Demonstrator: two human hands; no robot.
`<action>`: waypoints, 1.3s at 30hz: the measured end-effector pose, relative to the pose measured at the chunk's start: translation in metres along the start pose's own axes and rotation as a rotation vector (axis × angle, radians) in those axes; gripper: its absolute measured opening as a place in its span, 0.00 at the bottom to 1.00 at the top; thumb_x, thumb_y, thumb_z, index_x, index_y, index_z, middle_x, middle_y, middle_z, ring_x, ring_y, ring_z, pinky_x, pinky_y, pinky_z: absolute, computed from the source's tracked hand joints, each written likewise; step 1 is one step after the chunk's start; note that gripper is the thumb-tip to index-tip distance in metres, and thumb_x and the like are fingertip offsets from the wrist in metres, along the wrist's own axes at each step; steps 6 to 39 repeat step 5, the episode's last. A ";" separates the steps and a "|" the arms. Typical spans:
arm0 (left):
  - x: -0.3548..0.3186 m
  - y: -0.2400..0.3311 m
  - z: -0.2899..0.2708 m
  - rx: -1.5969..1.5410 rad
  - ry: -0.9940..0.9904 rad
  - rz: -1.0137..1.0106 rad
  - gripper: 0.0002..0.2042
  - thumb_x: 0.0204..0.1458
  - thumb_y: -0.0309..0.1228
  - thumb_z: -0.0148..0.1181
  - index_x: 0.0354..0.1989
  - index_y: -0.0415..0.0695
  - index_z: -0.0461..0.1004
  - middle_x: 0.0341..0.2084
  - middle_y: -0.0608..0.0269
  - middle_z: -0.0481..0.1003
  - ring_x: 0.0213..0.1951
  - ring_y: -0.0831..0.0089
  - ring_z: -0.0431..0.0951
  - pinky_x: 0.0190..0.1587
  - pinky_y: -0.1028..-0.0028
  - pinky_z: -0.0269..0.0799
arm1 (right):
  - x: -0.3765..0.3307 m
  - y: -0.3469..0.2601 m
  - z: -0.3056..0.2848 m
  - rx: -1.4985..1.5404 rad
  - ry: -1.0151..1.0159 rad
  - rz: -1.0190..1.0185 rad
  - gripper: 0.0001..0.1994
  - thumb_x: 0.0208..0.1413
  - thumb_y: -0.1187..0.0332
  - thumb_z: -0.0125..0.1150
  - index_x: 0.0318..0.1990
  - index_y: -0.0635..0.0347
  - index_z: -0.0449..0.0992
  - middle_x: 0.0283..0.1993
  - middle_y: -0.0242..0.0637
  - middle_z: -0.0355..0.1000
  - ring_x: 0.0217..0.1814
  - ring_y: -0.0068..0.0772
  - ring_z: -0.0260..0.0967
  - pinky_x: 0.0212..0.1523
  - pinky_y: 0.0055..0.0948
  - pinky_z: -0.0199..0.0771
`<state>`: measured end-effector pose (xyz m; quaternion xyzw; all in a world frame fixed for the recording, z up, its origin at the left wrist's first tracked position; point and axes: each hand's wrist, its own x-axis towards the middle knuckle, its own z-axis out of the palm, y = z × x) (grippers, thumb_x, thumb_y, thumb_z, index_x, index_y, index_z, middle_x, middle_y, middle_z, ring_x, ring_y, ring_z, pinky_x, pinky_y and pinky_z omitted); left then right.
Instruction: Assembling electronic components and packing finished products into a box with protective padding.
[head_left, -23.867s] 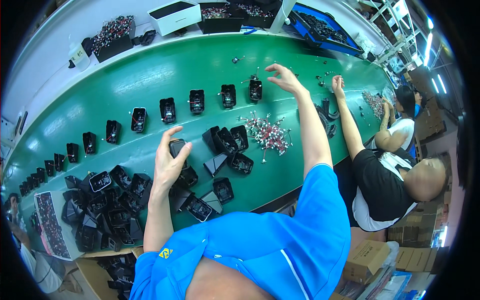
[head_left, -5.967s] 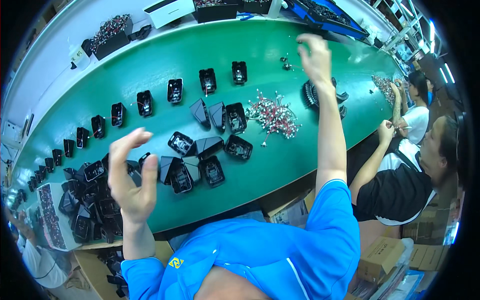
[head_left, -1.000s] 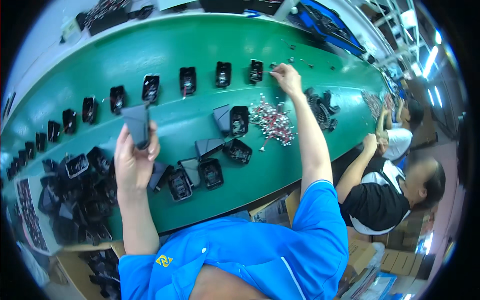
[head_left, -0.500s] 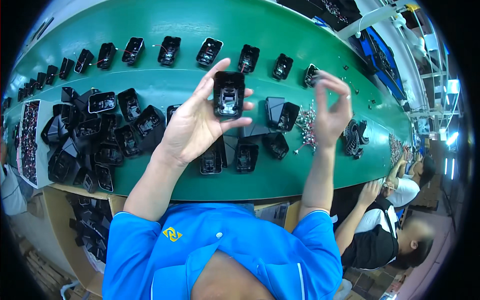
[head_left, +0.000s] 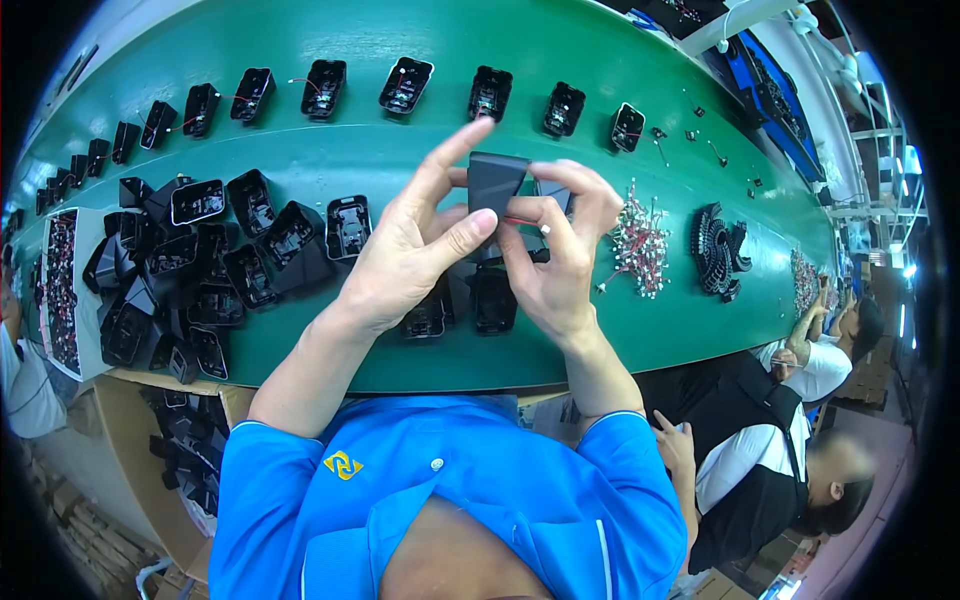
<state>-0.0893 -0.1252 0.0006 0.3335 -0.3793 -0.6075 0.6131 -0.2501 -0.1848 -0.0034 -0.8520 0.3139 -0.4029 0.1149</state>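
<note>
Above the middle of the bench I hold a black plastic housing, its smooth outer side turned up. My left hand grips it from the left, with the thumb near its lower end and the index finger stretched out past it. From the right, my right hand meets the housing, thumb and fingers pinching a short red and black wire lead with a small white connector. The wire's other end is hidden behind the fingers. Several open black housings lie below my hands, partly covered.
Along the far side of the green bench runs a row of housings. A heap of housings lies left, beside a box of small parts. Right are a wire-lead pile and curved black parts. A co-worker sits at right.
My right hand has come left to the housing, and a wire lead now shows in it. The housing has turned from its open face to its outer side and moved slightly right.
</note>
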 end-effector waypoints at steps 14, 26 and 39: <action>0.001 -0.009 -0.006 0.328 -0.063 0.052 0.37 0.61 0.31 0.60 0.75 0.55 0.47 0.64 0.58 0.62 0.61 0.63 0.69 0.63 0.66 0.68 | -0.004 0.020 -0.003 0.057 0.054 -0.060 0.18 0.45 0.71 0.70 0.47 0.47 0.82 0.73 0.40 0.54 0.70 0.38 0.50 0.69 0.48 0.49; 0.001 -0.009 -0.006 0.328 -0.063 0.052 0.37 0.61 0.31 0.60 0.75 0.55 0.47 0.64 0.58 0.62 0.61 0.63 0.69 0.63 0.66 0.68 | -0.004 0.020 -0.003 0.057 0.054 -0.060 0.18 0.45 0.71 0.70 0.47 0.47 0.82 0.73 0.40 0.54 0.70 0.38 0.50 0.69 0.48 0.49; 0.001 -0.009 -0.006 0.328 -0.063 0.052 0.37 0.61 0.31 0.60 0.75 0.55 0.47 0.64 0.58 0.62 0.61 0.63 0.69 0.63 0.66 0.68 | -0.004 0.020 -0.003 0.057 0.054 -0.060 0.18 0.45 0.71 0.70 0.47 0.47 0.82 0.73 0.40 0.54 0.70 0.38 0.50 0.69 0.48 0.49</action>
